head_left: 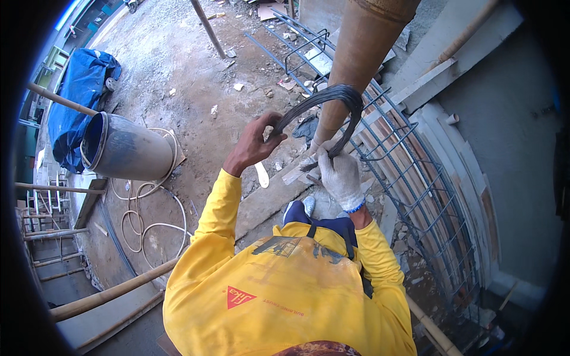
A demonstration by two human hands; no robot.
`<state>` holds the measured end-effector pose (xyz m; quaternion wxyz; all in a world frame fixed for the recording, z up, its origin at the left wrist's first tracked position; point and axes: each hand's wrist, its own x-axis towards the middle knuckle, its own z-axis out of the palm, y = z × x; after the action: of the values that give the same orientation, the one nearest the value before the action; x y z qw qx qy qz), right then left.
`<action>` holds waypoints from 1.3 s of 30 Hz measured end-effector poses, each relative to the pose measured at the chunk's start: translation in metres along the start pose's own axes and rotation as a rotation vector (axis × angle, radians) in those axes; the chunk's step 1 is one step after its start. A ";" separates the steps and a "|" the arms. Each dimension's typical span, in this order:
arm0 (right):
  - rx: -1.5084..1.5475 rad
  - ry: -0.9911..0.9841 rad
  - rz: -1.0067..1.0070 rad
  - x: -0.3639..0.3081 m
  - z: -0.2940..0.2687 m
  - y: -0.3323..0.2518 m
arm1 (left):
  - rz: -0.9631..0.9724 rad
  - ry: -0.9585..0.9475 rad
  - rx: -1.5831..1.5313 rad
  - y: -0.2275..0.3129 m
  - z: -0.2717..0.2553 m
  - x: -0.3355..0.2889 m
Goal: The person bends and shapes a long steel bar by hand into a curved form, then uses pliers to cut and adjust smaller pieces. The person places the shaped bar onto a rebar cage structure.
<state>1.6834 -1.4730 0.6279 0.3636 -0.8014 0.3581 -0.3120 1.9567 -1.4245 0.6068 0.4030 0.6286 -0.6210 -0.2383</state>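
A thick bundle of thin dark wire (320, 97) is bent into an arch between my two hands. My bare left hand (256, 142) pinches its left end between thumb and fingers. My right hand (341, 181), in a whitish knit glove, is closed around the other end, and short wire ends stick out to its left. The arch crosses in front of a thick bamboo pole (359, 44), which shows through the loop. Both forearms are in yellow sleeves, and a blue band (355, 207) circles my right wrist.
A long rebar cage (409, 172) lies along the right beside planks and a grey wall (504, 118). At left, a grey drum (133, 148) stands near a coiled hose (139, 219) and a blue tarp (80, 101). Bamboo poles (119, 291) cross the lower left. Rubble litters the dirt ground.
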 end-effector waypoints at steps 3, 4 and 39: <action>0.077 0.053 -0.067 0.011 -0.025 -0.032 | -0.213 0.057 -0.026 -0.011 -0.011 -0.021; 0.083 0.071 -0.090 0.015 -0.034 -0.037 | -0.295 0.070 -0.093 -0.017 -0.013 -0.028; -0.424 -0.259 0.244 -0.059 0.040 0.163 | -0.303 -0.303 0.321 -0.242 0.150 -0.051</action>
<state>1.6248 -1.4896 0.4613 0.2656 -0.8437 0.4598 -0.0789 1.9726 -1.4298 0.3182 0.1601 0.7274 -0.6029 -0.2858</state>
